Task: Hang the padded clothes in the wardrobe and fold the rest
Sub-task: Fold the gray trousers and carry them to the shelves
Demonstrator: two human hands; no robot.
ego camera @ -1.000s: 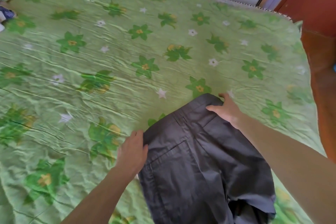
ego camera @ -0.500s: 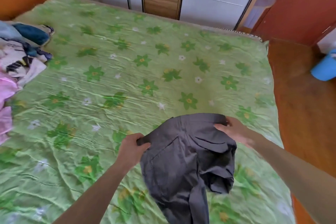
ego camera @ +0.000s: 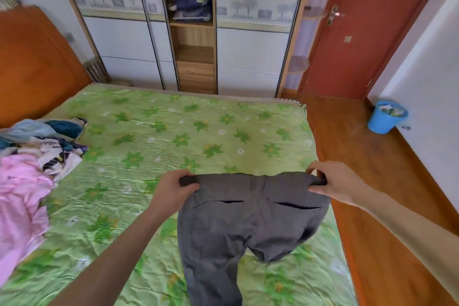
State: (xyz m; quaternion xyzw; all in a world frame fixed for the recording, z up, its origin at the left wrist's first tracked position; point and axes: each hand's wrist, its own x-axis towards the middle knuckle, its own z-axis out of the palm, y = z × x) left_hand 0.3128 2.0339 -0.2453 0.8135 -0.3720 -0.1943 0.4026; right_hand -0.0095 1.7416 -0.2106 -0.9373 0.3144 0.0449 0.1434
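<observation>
Fingers of the left hand (ego camera: pixel 171 191) and right hand (ego camera: pixel 332 182) are curling tightly around the waistband ends of the grey trousers (ego camera: pixel 248 218), stretching it flat above the crinkled green flowered bedspread (ego camera: pixel 149 144). Soft woven cloth is hanging, with two slit pockets showing and the legs drooping.

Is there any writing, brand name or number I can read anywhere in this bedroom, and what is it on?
No text can be read anywhere.
Black-and-white garment in the clothes pile: dark marks that may be lettering, too blurred to read.
Small plate on the red door: too small to read.
Grey trousers, held at the waistband by the left hand and right hand: no label shows.
</observation>
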